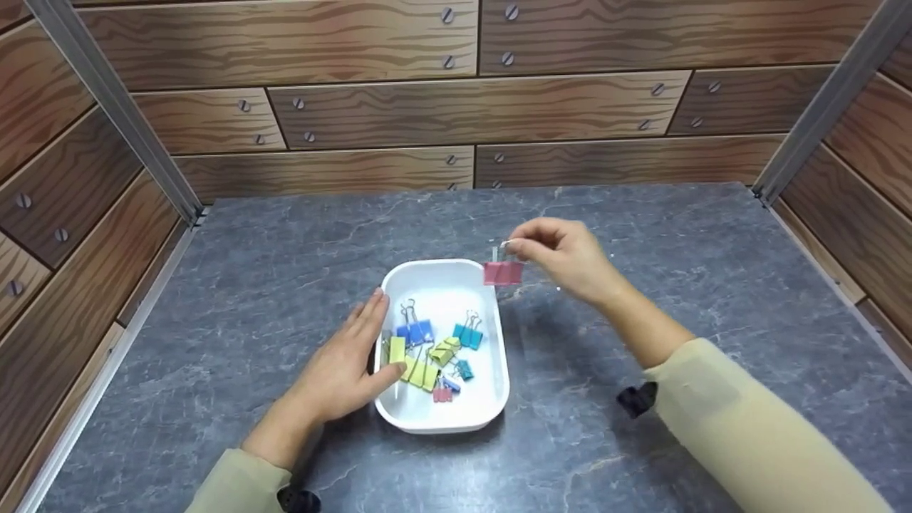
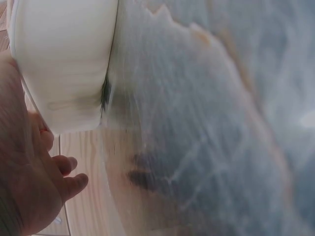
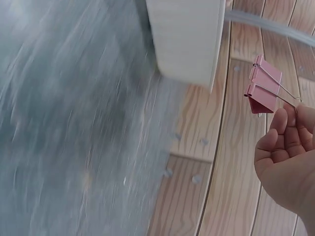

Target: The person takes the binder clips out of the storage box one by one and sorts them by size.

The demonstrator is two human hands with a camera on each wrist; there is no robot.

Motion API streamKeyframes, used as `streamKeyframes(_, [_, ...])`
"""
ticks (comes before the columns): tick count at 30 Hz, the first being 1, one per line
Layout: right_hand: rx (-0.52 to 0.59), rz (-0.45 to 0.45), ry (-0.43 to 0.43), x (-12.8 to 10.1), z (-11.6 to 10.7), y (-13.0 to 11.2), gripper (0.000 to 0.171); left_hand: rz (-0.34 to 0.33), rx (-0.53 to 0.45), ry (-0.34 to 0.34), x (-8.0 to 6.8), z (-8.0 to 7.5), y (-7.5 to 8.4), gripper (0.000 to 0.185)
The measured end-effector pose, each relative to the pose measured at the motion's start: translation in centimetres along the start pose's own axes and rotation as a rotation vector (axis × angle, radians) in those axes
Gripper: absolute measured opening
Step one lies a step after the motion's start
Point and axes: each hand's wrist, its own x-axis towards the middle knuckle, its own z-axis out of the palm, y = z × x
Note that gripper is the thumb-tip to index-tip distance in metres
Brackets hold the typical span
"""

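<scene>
A pink binder clip hangs from my right hand, which pinches one of its wire handles between thumb and fingertips. The clip is above the right rim of a white plastic tray, pink body downward; in the right wrist view the pink binder clip shows both wire handles. My left hand rests along the tray's left rim, fingers fairly straight on the outer side, thumb reaching over the edge. Inside the tray are a blue binder clip, yellow binder clips, teal ones and a small pink one.
The tray stands on a grey marble-patterned tabletop. Wood-patterned panels rise at the back and both sides, with metal strips at the corners. Dark wrist cameras sit by both sleeves.
</scene>
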Motion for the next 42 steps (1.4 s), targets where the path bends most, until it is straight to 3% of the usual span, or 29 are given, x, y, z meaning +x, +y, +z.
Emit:
streamKeyframes(7, [-0.095, 0.070, 0.020, -0.8, -3.0, 2.1, 0.017, 0.009, -0.004, 0.000, -0.1, 0.1, -0.2, 0.100])
streamKeyframes(13, [-0.144, 0.129, 0.012, -1.3, -4.1, 3.9, 0.019, 0.016, -0.003, 0.025, -0.3, 0.0, -0.4, 0.100])
streamKeyframes(27, [-0.173, 0.229, -0.015, -0.8, -4.5, 7.6, 0.017, 0.033, -0.013, 0.036, -0.1, 0.3, -0.1, 0.100])
streamKeyframes(42, [-0.164, 0.282, 0.007, 0.8, -4.3, 9.6, 0.019, 0.036, -0.023, 0.043, -0.1, 0.3, 0.0, 0.099])
